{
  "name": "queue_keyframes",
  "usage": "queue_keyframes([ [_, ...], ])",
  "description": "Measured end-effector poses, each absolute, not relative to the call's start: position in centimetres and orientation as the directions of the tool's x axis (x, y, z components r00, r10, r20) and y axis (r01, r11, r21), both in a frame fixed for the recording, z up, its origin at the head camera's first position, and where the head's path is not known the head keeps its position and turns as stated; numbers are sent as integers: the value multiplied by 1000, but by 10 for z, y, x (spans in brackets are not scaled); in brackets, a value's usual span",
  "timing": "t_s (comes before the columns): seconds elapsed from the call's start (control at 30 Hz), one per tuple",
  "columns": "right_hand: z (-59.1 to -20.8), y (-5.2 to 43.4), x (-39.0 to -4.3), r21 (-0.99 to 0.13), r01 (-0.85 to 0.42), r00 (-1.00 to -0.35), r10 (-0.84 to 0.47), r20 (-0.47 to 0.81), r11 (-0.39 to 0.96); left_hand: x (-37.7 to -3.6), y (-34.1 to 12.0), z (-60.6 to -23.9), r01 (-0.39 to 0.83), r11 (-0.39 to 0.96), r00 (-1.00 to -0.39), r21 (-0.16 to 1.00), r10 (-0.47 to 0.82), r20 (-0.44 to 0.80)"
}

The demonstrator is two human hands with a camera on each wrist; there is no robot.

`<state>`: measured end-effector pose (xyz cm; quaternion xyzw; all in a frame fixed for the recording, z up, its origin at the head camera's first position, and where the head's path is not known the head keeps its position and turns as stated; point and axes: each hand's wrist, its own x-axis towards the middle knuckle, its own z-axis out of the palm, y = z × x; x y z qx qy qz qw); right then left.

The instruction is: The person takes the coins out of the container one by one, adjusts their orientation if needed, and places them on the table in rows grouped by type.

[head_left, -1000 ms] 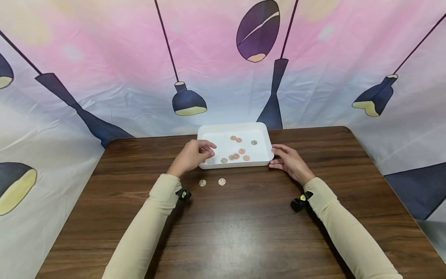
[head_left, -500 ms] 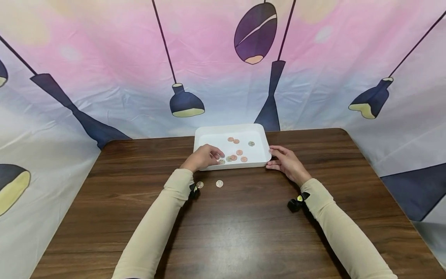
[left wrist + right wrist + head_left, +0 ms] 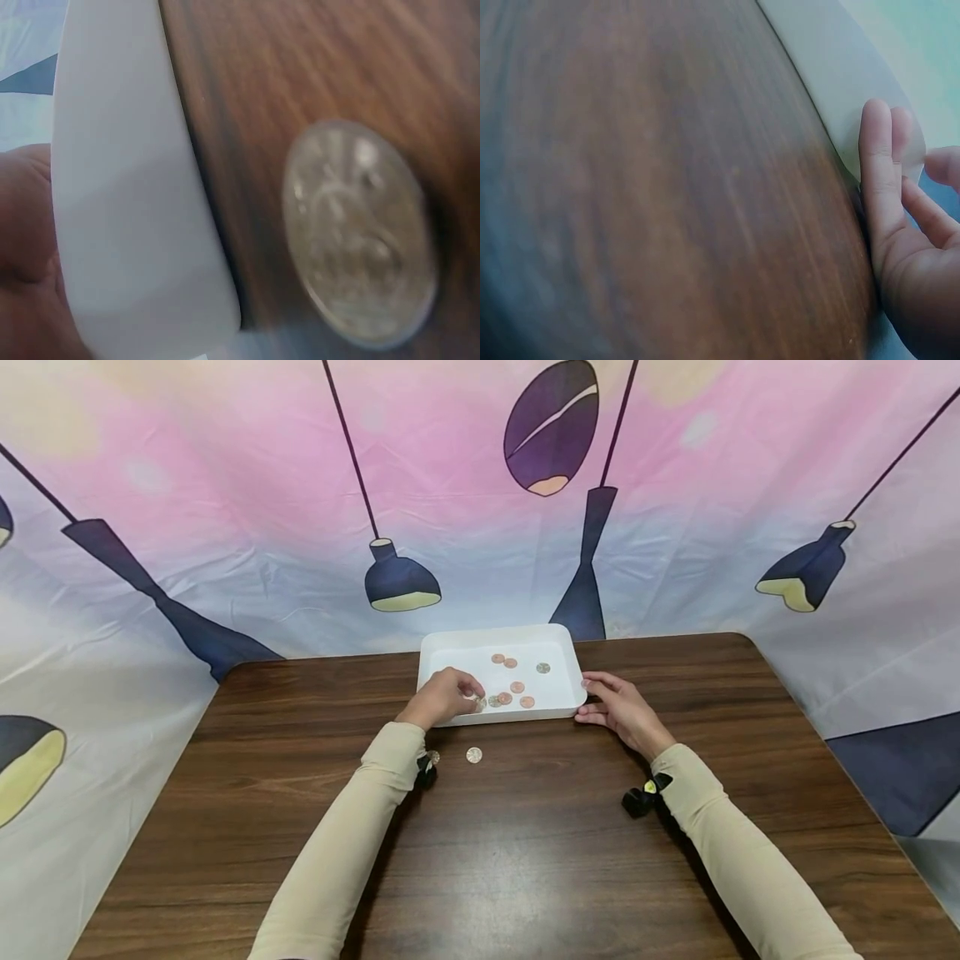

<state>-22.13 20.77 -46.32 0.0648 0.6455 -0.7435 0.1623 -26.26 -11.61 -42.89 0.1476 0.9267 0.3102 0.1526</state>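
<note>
A shallow white tray (image 3: 498,639) stands at the far edge of the table, with several copper-coloured and silver-coloured coins inside. My left hand (image 3: 444,697) reaches over its front left corner, fingertips curled and pinching a silver-coloured coin (image 3: 482,702) near the front wall. In the left wrist view the tray wall (image 3: 135,187) hides those fingertips. My right hand (image 3: 622,710) touches the front right corner of the tray. In the right wrist view, straight fingers (image 3: 877,150) rest against the tray's outer wall.
Two silver-coloured coins lie on the brown wooden table (image 3: 510,852) in front of the tray: a coin (image 3: 474,755) in plain sight, and another coin (image 3: 360,232) beside my left wrist. A printed cloth backdrop (image 3: 300,527) hangs right behind the table.
My left hand has moved right and down into the tray, and its fingertips have closed on a silver-coloured coin. My right hand has stayed at the tray corner.
</note>
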Motion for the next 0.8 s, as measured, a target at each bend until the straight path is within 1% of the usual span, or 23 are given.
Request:
queue_keyframes([
  [0.3, -463, 207, -222, -936, 328, -939, -158, -307, -128, -265, -113, -436, 101, 758, -944, 644, 277, -178],
  [0.4, -463, 207, -221, -938, 324, -939, -163, -302, -126, -264, -113, -434, 96, 757, -935, 646, 292, -202],
  [0.6, -464, 208, -221, -939, 325, -937, -170, -304, -115, -267, -112, -424, 132, 786, -884, 604, 369, -287],
  [0.7, -465, 209, -222, -939, 324, -938, -172, -303, -115, -267, -112, -424, 150, 790, -880, 595, 380, -283],
  [0.8, -465, 210, -222, -940, 322, -938, -173, -300, -115, -266, -111, -427, 148, 789, -892, 596, 367, -265],
])
